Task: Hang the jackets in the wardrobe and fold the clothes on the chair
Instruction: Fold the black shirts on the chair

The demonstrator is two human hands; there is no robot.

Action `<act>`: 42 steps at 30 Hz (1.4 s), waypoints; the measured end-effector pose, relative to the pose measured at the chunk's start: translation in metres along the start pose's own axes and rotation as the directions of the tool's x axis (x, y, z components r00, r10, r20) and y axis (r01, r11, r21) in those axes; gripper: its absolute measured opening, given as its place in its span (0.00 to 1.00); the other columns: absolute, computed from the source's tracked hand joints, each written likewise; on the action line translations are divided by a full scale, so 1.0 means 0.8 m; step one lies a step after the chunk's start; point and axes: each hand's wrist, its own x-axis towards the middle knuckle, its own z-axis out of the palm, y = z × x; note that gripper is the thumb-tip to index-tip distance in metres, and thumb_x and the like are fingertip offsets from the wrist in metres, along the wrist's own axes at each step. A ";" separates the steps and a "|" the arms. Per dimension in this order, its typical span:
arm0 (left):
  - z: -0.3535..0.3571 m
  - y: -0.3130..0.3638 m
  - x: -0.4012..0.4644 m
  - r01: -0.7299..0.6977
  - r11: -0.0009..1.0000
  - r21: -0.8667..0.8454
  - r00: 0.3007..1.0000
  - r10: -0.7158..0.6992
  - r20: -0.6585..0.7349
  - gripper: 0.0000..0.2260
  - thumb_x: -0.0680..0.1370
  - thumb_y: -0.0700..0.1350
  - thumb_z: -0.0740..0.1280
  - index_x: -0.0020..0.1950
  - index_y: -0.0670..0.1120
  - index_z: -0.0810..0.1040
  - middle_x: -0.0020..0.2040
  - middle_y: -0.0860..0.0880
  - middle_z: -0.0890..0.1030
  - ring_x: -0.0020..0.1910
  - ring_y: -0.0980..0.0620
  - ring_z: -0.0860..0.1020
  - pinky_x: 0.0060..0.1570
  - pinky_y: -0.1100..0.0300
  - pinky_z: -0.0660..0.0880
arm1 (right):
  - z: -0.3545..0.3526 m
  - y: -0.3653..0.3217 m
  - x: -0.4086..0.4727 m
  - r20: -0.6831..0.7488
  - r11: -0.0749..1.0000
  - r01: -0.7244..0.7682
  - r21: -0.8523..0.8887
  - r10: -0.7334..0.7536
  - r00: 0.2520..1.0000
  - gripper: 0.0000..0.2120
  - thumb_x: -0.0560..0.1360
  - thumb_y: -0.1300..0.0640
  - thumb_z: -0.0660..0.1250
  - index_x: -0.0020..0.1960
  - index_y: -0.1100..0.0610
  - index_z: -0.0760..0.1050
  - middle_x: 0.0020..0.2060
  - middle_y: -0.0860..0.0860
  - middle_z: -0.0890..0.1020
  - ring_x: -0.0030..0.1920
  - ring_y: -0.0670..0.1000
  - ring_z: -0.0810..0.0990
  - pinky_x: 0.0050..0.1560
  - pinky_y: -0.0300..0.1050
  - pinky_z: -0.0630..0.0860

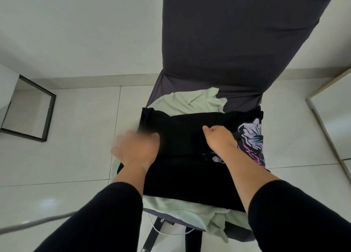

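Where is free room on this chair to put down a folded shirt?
The seat is crowded: the black shirt covers the green garment, with both hands on it. Bare is only the chair back and a seat corner by it. The floor left is free.

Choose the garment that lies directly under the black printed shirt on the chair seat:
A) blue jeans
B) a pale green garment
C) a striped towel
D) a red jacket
B: a pale green garment shows behind the black shirt and again below its front edge, on the grey chair.
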 end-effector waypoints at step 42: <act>-0.034 -0.054 0.144 -0.083 0.787 -0.611 0.996 0.080 -0.033 0.14 0.70 0.37 0.72 0.32 0.48 0.69 0.29 0.51 0.68 0.27 0.55 0.65 0.29 0.66 0.64 | 0.128 -0.124 -0.007 -0.005 0.708 0.706 -0.008 -0.706 0.708 0.05 0.77 0.51 0.60 0.45 0.47 0.74 0.42 0.42 0.73 0.50 0.46 0.70 0.54 0.44 0.62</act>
